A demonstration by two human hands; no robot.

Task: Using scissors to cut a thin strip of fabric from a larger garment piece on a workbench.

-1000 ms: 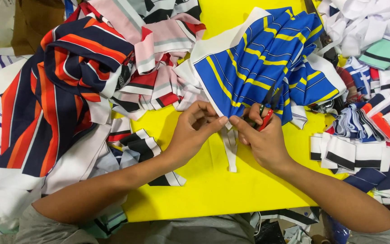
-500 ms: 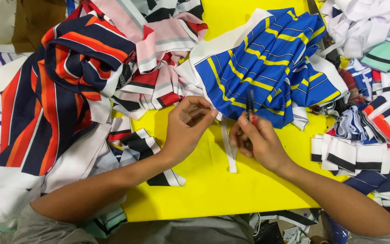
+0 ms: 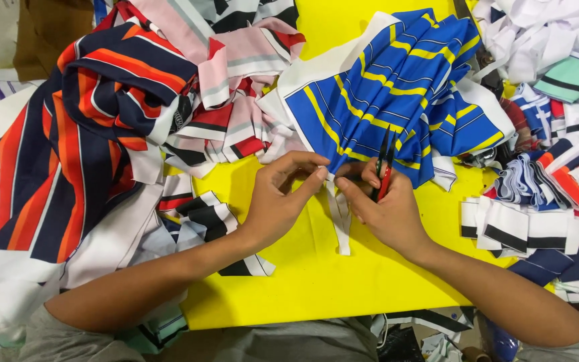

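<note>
Snips — blades pointing up-frame

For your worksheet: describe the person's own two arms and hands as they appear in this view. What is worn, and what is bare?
Both forearms are bare from elbow to wrist, and no gloves, rings, watch or bracelets show on the left hand or the right hand. Short grey sleeves cover the upper arms at the bottom corners of the picture. The fingers have short, plain nails.

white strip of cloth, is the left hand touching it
Touching. The head view shows the left hand with thumb and forefinger pinched on the top end of the white strip, no gap visible, while the right hand meets it from the other side.
</note>
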